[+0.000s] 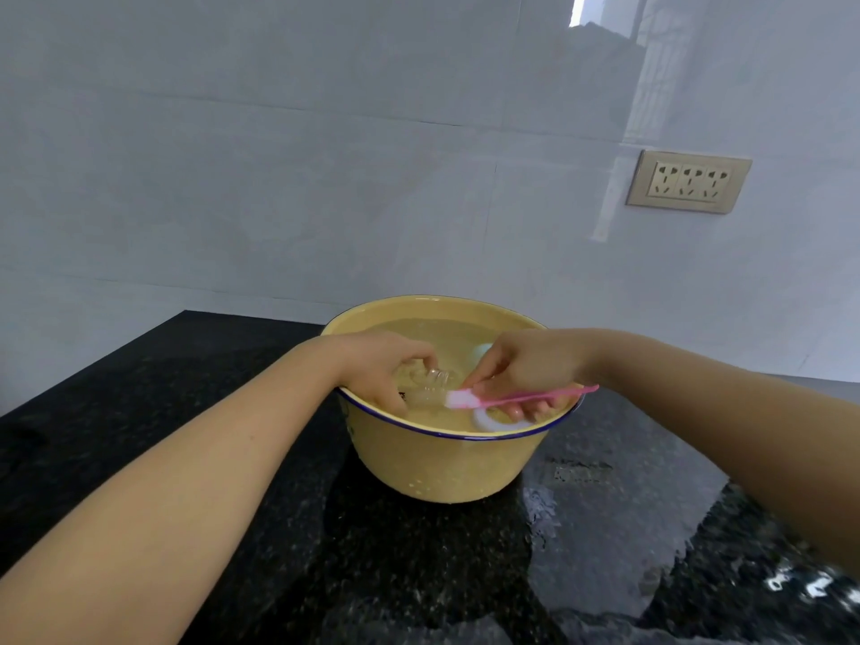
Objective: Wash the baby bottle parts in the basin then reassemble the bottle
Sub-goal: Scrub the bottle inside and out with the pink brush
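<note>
Gripping the clear bottle (pixel 426 388) in my left hand (pixel 386 367) over the water-filled yellow basin (pixel 419 463), I see my right hand (pixel 526 370) closed around a pink brush (pixel 521 398), its white head touching the bottle; a white ring (pixel 488 423) floats just beneath.

A yellow enamel basin with a blue rim (pixel 419 463) holds water on a black speckled stone counter (pixel 232 458). The left hand (pixel 379 370) grips a clear plastic bottle (pixel 430 388) in the water. The right hand (pixel 526 365) holds a pink-handled brush with a white head (pixel 493 400) against the bottle.
</note>
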